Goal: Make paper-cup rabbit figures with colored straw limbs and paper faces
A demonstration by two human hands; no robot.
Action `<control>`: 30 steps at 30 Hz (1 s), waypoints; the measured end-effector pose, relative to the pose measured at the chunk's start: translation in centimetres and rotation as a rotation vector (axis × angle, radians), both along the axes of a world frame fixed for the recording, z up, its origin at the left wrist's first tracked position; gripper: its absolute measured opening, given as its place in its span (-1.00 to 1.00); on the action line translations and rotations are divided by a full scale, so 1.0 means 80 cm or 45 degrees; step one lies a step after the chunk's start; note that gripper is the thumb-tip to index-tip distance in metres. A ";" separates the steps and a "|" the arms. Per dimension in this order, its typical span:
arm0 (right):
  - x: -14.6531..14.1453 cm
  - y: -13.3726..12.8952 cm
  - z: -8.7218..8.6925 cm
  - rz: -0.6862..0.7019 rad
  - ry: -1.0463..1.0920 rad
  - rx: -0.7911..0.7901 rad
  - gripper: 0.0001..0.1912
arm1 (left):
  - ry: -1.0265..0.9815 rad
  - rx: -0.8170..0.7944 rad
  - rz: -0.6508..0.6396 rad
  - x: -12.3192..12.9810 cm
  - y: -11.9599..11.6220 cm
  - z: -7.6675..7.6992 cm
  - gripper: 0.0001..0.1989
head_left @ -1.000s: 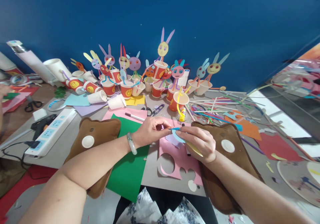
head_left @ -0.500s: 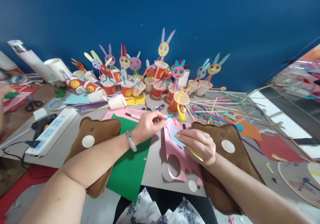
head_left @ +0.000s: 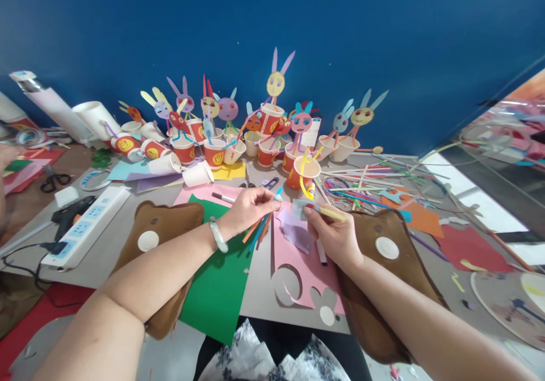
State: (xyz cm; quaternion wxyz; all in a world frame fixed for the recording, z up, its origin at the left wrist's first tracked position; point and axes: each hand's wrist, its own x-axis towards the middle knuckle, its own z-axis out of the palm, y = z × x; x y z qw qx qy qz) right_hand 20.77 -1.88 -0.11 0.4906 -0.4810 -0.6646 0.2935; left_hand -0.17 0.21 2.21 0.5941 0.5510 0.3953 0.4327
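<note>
Nearest, two brown cushions (head_left: 181,227), each bearing one white disc (head_left: 148,242), flank the lower middle of the frame on a grey bench (head_left: 259,279). Between them lie one green sheet (head_left: 217,301) and one holed pink sheet (head_left: 306,273), a single lilac scrap (head_left: 296,233) on the latter. Above these, at centre, are two hands. The left hand (head_left: 247,210) pinches one blue strip (head_left: 259,232) between thumb and fingertips; at least two orange strips (head_left: 250,233) show just beneath. The right hand (head_left: 338,236), its thumb and fingers closed, grips one pale blue disc (head_left: 300,208), and one yellow strip (head_left: 334,214) juts rightward. One power strip (head_left: 89,227) sits at left. Beyond, two white cups (head_left: 198,173) lie sideways, left of centre. Farther back, at least twelve paper rabbits (head_left: 275,84) line one blue wall (head_left: 272,12).
</note>
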 end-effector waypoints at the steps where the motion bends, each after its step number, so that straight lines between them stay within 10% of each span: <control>1: 0.001 0.003 -0.002 0.038 0.050 -0.131 -0.71 | -0.013 -0.045 -0.012 0.000 0.000 0.000 -0.81; 9: -0.005 0.009 -0.007 0.242 0.405 -0.506 -0.48 | 0.047 -0.209 -0.120 0.006 -0.005 -0.010 -0.78; 30: -0.005 0.007 -0.012 0.226 0.370 -0.489 -0.66 | 0.167 -0.061 -0.105 0.006 -0.004 -0.006 -0.66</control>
